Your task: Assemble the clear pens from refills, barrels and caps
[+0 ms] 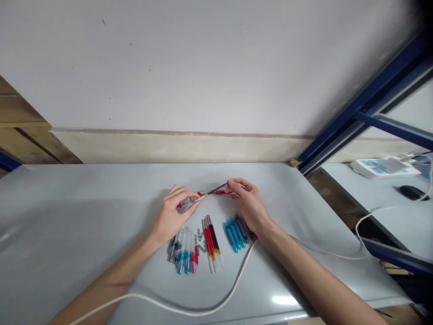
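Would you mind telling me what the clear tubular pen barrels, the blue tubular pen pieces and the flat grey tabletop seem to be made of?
Clear tubular pen barrels: likely smooth plastic, being see-through.
Blue tubular pen pieces: probably plastic, their pale highlights suggesting some gloss.
Flat grey tabletop: perhaps painted metal or laminate; a bright reflection suggests a smooth, semi-gloss finish.

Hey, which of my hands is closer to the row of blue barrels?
Your right. The right hand is just beyond the blue barrels and toward their right; the left hand is farther away, off to their left.
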{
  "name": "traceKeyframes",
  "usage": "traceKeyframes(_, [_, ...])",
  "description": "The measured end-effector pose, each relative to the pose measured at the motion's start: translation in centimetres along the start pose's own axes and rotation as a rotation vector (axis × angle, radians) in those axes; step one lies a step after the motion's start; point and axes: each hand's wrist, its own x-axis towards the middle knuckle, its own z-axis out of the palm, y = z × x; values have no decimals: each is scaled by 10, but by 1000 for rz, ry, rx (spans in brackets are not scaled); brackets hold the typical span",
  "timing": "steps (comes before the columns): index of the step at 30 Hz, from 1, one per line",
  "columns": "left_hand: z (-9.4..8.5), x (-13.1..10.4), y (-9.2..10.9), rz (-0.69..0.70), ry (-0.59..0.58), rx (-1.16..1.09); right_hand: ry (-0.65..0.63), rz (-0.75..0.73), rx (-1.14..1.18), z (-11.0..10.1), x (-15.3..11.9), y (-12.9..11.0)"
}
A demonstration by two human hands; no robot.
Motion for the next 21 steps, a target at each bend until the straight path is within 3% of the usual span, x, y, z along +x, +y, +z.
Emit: traceKeyframes(21, [-1, 1, 3, -39, 0, -3, 42, -179, -173, 5, -7, -5])
